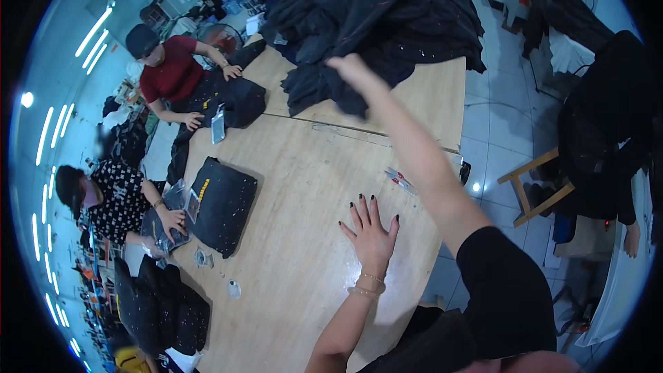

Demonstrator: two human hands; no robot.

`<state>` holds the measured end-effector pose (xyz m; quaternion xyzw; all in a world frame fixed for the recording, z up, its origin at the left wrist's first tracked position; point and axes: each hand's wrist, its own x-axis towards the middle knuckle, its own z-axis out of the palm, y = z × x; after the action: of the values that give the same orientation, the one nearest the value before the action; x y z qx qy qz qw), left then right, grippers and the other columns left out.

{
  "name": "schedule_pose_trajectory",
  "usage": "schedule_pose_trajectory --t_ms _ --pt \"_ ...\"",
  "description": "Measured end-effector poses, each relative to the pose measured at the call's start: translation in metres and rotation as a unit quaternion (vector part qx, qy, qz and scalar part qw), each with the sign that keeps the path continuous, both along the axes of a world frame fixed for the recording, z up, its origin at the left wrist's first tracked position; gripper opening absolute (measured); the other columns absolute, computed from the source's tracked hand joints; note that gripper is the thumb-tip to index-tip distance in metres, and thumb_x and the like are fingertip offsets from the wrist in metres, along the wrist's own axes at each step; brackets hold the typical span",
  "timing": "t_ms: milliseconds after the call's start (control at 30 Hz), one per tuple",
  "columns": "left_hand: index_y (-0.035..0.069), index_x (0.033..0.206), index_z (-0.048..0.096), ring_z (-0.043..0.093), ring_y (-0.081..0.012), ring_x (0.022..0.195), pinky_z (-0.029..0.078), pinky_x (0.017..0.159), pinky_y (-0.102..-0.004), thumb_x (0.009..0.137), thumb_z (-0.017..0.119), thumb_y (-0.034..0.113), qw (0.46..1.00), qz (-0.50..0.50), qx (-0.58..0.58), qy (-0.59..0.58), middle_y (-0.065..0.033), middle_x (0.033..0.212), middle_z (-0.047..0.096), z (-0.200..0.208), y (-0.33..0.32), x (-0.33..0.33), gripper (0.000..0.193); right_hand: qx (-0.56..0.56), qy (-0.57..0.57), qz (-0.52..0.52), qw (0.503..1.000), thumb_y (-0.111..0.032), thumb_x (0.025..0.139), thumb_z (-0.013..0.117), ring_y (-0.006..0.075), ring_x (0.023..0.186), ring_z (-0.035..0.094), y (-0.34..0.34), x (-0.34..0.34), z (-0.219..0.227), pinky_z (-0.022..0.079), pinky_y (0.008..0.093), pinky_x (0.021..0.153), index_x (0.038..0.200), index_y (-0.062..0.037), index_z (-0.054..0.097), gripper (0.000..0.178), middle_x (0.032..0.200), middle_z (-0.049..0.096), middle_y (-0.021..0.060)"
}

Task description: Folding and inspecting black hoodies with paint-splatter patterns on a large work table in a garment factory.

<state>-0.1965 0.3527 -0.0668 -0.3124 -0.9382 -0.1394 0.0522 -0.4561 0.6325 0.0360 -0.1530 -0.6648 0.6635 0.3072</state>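
While the left hand rests palm-down on the wooden counter, fingers spread and holding nothing, the right hand reaches to the dark garments heaped at the far end, too blurred for me to tell whether it grips any.
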Motion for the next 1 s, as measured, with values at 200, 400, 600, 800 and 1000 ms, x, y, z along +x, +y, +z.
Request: schedule_pose_trajectory --t_ms 200,400,600,800,1000 --pt "0.012 0.144 0.033 0.018 -0.0294 0.142 0.006 0.109 -0.0650 0.086 0.051 0.051 1.000 0.019 -0.015 -0.011 -0.0083 0.153 0.025 -0.013 -0.013 -0.003 0.072 0.039 0.077 0.098 0.991 -0.023 0.083 0.061 0.0177 0.076 0.061 -0.188 0.074 0.104 0.048 0.0322 0.067 0.089 0.0081 0.061 0.032 0.079 0.064 0.0114" --pt "0.003 0.143 0.030 0.022 -0.0333 0.140 0.013 0.114 -0.0502 0.083 0.061 0.046 0.947 -0.032 0.242 -0.208 -0.0186 0.150 0.027 -0.076 -0.033 -0.032 0.080 0.144 0.039 0.277 0.949 -0.026 0.085 0.061 0.0152 0.066 0.058 -0.304 0.232 0.126 0.048 0.0358 0.064 0.085 0.0043 0.062 0.030 0.071 0.063 0.0107" --pt "-0.001 0.135 0.044 0.048 -0.0253 0.122 0.036 0.102 -0.0375 0.082 0.069 0.048 0.707 0.042 0.581 -0.402 -0.0138 0.134 0.050 0.031 -0.028 -0.031 0.076 0.218 -0.007 0.521 0.825 -0.035 0.082 0.063 0.0340 0.064 0.061 -0.409 0.302 0.060 0.048 0.0425 0.062 0.076 0.0095 0.057 0.045 0.068 0.061 0.0244" --pt "0.011 0.133 0.048 0.048 -0.0267 0.122 0.036 0.101 -0.0507 0.094 0.044 0.055 0.510 0.062 0.652 -0.558 -0.0084 0.133 0.052 0.036 -0.089 -0.064 0.059 0.202 0.120 0.560 0.795 -0.020 0.090 0.062 0.0247 0.103 0.060 -0.361 0.339 0.019 0.046 0.0341 0.090 0.118 0.0024 0.059 0.037 0.108 0.062 0.0153" --pt "0.003 0.129 0.045 0.049 -0.0315 0.121 0.040 0.101 -0.0493 0.097 0.044 0.032 0.489 0.008 0.630 -0.603 -0.0164 0.133 0.050 0.104 -0.064 -0.078 0.043 -0.003 0.020 -0.058 0.998 -0.004 0.088 0.053 0.0106 0.072 0.059 -0.184 0.342 -0.050 0.048 0.0252 0.066 0.093 -0.0047 0.064 0.013 0.083 0.062 0.0036"
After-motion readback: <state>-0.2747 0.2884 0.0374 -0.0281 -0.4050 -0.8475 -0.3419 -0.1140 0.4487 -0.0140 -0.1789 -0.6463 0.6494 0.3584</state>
